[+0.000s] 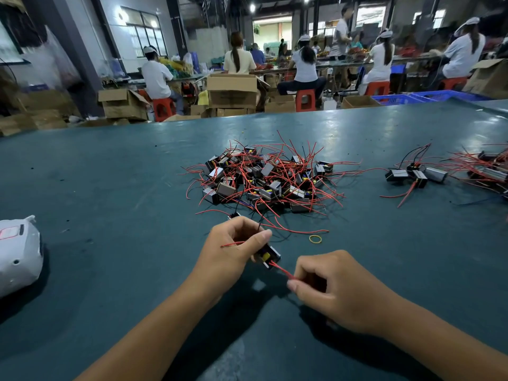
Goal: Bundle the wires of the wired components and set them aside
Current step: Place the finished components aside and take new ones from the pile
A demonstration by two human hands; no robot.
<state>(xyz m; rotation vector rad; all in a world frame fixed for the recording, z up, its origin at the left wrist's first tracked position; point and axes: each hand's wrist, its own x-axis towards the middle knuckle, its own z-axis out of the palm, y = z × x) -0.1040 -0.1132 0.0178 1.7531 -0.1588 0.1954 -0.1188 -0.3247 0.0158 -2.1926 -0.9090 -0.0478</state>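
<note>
Above a green table, the left hand grips a small black component while the right hand pinches its red wires, drawing them together, apparently for bundling with the rubber band nearby, the unsorted pile just beyond.

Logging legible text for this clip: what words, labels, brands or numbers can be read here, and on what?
None can be read.
Component gripped by left hand: yellow patch, no legible print.
Components in the pile: yellow and blue marks, too small.
Cardboard boxes: faint print, blurred.
White device at table's left edge: red patch, no characters discernible.
</note>
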